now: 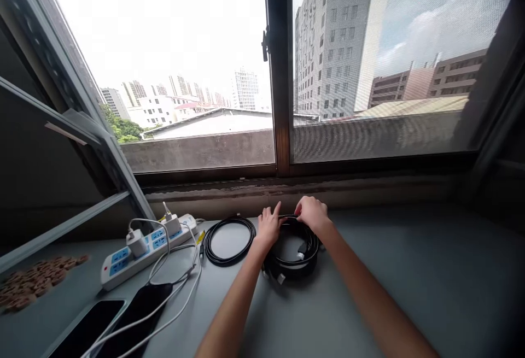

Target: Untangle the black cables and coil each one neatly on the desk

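A thick coil of black cable (292, 275) lies on the grey table, with metal-ended plugs showing inside it and at its lower left. My left hand (268, 228) rests at the coil's upper left side, fingers spread apart. At the far right rim, my right hand (314, 215) has its fingers closed around the black cable; its fingertips are partly hidden. To the left of my left hand, a second, thinner ring of black cable (213, 257) lies flat on the table.
A white power strip (153, 248) with two chargers stands at the left. White cables run from it past two dark phones (96, 320). Small brown pieces (39, 281) lie at the far left. Behind the table are a low wall and window (283, 74); a metal frame (118, 161) slants at left.
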The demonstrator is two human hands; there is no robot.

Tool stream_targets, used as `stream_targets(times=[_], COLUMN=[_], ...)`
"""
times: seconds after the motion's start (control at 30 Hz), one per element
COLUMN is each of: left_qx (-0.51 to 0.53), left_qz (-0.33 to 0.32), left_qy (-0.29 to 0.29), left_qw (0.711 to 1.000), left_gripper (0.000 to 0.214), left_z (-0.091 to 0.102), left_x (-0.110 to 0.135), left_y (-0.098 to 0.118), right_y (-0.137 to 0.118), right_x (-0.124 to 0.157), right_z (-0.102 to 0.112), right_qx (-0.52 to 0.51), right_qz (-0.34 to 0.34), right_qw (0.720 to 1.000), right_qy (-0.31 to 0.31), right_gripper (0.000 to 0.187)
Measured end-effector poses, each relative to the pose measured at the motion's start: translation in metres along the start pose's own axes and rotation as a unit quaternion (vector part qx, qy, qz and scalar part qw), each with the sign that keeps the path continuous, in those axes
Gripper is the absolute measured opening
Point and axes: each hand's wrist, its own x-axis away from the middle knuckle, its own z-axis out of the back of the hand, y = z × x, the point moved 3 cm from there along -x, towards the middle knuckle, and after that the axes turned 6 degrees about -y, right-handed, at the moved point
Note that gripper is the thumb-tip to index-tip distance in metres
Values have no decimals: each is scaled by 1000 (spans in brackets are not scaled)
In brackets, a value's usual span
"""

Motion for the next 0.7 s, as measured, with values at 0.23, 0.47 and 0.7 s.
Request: stream_targets(times=[0.23,0.47,0.7], left_qx=[-6,-2,-1], left_qz=[-141,-142,-142], left_qy=[15,1,17], left_qw=[990,990,990], left_gripper=[53,55,58], left_z=[4,-1,2], left_x=[1,2,2], left_y=[12,16,17], right_y=[5,-2,-6], right_x=[-6,14,21], right_z=[-5,6,-15], right_qx=[0,-27,29], right_qz=[-14,53,-20], right_qw=[1000,988,937], right_qy=[-27,-141,-347], right_gripper=[15,11,20])
